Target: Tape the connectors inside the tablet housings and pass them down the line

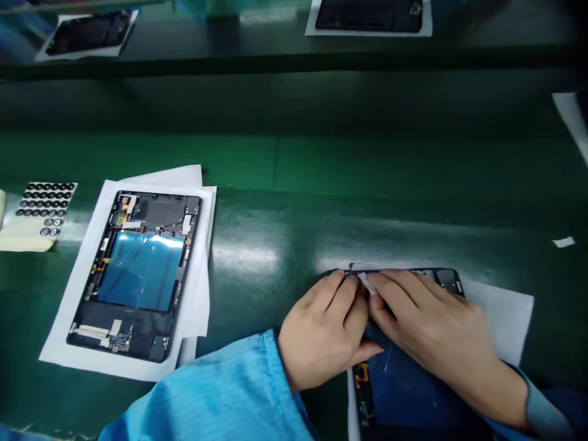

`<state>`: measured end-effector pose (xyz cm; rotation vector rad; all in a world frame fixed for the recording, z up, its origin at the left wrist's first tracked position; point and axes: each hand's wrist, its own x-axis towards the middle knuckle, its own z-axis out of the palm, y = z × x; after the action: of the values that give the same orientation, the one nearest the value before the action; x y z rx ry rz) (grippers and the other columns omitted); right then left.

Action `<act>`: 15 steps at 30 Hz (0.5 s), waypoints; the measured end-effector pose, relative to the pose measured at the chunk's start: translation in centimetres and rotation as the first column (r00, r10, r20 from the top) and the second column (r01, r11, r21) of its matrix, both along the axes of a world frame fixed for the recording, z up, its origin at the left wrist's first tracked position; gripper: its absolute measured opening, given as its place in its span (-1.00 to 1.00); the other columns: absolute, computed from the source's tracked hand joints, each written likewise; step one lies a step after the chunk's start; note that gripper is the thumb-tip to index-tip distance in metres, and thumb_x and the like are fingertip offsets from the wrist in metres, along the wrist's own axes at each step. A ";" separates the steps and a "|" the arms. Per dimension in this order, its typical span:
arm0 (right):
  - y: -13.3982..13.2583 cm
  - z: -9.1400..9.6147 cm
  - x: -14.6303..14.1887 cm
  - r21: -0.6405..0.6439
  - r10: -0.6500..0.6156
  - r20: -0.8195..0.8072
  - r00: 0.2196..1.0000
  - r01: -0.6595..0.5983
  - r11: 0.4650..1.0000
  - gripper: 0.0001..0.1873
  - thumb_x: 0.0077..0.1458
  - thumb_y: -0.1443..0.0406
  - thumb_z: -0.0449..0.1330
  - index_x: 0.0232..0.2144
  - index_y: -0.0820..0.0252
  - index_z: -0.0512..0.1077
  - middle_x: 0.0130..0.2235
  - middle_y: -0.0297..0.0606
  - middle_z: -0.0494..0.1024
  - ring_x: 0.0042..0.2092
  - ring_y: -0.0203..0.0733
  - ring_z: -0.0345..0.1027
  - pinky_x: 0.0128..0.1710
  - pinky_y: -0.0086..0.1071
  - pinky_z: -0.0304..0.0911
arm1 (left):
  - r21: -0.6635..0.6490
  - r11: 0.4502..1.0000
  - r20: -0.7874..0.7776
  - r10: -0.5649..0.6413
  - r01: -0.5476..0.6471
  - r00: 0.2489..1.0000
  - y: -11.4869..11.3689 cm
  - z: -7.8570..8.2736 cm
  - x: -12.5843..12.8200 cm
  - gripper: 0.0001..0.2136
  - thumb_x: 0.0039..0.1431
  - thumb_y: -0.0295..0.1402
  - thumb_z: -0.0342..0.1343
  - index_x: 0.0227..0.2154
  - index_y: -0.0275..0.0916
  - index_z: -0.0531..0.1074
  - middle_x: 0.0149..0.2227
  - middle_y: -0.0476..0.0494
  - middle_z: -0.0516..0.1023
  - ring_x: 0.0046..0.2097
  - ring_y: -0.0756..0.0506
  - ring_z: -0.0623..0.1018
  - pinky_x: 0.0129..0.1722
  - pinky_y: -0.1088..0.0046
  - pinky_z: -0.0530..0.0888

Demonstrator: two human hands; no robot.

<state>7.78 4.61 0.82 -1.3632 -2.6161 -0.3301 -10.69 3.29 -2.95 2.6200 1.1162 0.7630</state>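
Note:
An opened tablet [441, 278] with a blue battery lies on a white sheet at the lower right, mostly under my hands. My left hand [324, 327] rests on its upper left part, fingers curled with the tips at the top edge. My right hand [436, 331] lies across the tablet, its fingertips meeting the left ones at a small white strip [367, 283] near the top edge. Both hands press or pinch at that strip. Blue sleeves cover both wrists.
A second opened tablet [138, 275] with a blue battery lies on white sheets [73, 306] to the left. A card of small black rings [43, 205] sits at the far left. Other tablets on sheets [367, 15] lie on the far belt. The surface is green [275, 245].

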 end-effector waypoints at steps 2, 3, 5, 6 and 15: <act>0.0 0.2 -0.2 0.002 -0.009 0.016 1.000 0.009 1.000 -0.85 0.23 0.39 0.09 -0.20 0.26 0.45 -0.25 -0.26 0.54 -0.32 -0.26 0.32 -0.37 -0.37 0.11 | -0.002 1.000 -0.004 -0.003 0.003 1.000 0.0 0.0 0.0 -0.42 0.33 0.05 -0.07 0.02 -0.44 0.42 0.07 -0.34 0.49 0.17 -0.26 0.43 0.24 0.25 0.35; 0.1 0.2 -0.3 0.002 -0.013 0.024 1.000 0.013 1.000 -0.85 0.23 0.39 0.09 -0.20 0.26 0.45 -0.25 -0.27 0.55 -0.33 -0.27 0.32 -0.39 -0.37 0.09 | -0.003 1.000 -0.002 -0.003 0.003 1.000 0.0 0.0 0.0 -0.42 0.33 0.05 -0.07 0.02 -0.44 0.42 0.08 -0.34 0.49 0.17 -0.26 0.43 0.24 0.25 0.35; 0.1 0.4 -0.5 -0.002 -0.018 0.039 0.999 0.018 1.000 -0.83 0.23 0.39 0.08 -0.21 0.26 0.46 -0.26 -0.27 0.55 -0.34 -0.27 0.31 -0.41 -0.36 0.08 | -0.007 1.000 0.004 -0.003 0.003 1.000 0.0 0.0 0.0 -0.42 0.33 0.05 -0.08 0.02 -0.44 0.43 0.07 -0.34 0.49 0.17 -0.26 0.44 0.24 0.25 0.35; 0.1 0.5 -0.5 -0.004 -0.016 0.047 0.999 0.016 1.000 -0.83 0.23 0.39 0.07 -0.21 0.26 0.47 -0.26 -0.27 0.55 -0.34 -0.27 0.32 -0.41 -0.36 0.07 | -0.010 1.000 0.006 -0.001 0.001 1.000 0.0 0.0 0.0 -0.43 0.33 0.05 -0.08 0.01 -0.44 0.43 0.07 -0.34 0.50 0.17 -0.26 0.44 0.24 0.25 0.36; 0.4 1.6 -0.9 -0.018 0.073 0.113 0.991 -0.071 0.997 -0.71 0.21 0.47 0.00 -0.27 0.35 0.53 -0.29 -0.16 0.57 -0.40 -0.27 0.36 -0.46 -0.37 0.16 | 0.006 1.000 0.017 0.013 -0.013 1.000 0.0 0.1 0.0 -0.43 0.33 0.04 -0.06 0.01 -0.46 0.44 0.05 -0.32 0.51 0.14 -0.26 0.45 0.21 0.27 0.38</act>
<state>6.91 5.03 2.45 -1.2864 -2.7568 -0.3914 -10.70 3.30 -2.90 2.6089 1.1292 0.7912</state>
